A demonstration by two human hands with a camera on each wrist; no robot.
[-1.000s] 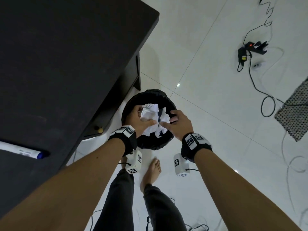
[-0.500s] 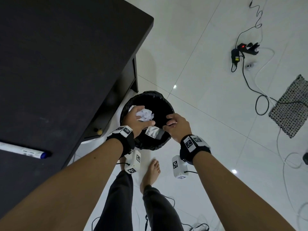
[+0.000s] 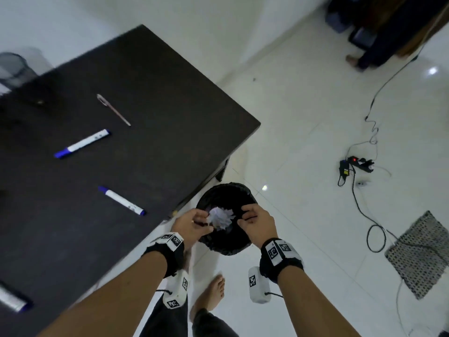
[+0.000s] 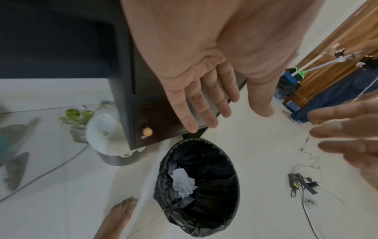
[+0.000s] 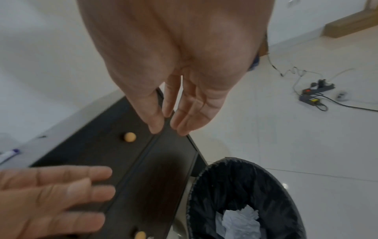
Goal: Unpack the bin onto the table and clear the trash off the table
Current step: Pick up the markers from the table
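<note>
Head view shows us standing over the bin (image 3: 224, 242), a round basket lined with a black bag, which sits on the white floor (image 3: 303, 132) just beside the near right corner of the dark table (image 3: 150, 93). Our left hand (image 3: 192, 223) and right hand (image 3: 258, 227) both hover above the bin's opening, a gap between them. Both wrist views show our palms empty and our fingers straight and slightly spread, gripping nothing. Crumpled white paper (image 4: 183, 182) lies inside the bin against the black liner, toward the side nearest the table; from the head view it appears between our two hands, and we cannot tell there whether the left fingertips touch it, though the left wrist view shows it lying well below them. On the table, a marker (image 3: 121, 200) with a blue cap lies near the right edge, a second marker (image 3: 81, 143) lies farther in toward the middle, and a thin pen (image 3: 113, 109) lies beyond that one. Another marker (image 3: 12, 300) shows partly at the left edge of the head picture. On the floor to the right, a power strip (image 3: 359, 162) with black cables lies well apart from the bin, and a dotted mat (image 3: 420, 254) lies nearer the right side.
</note>
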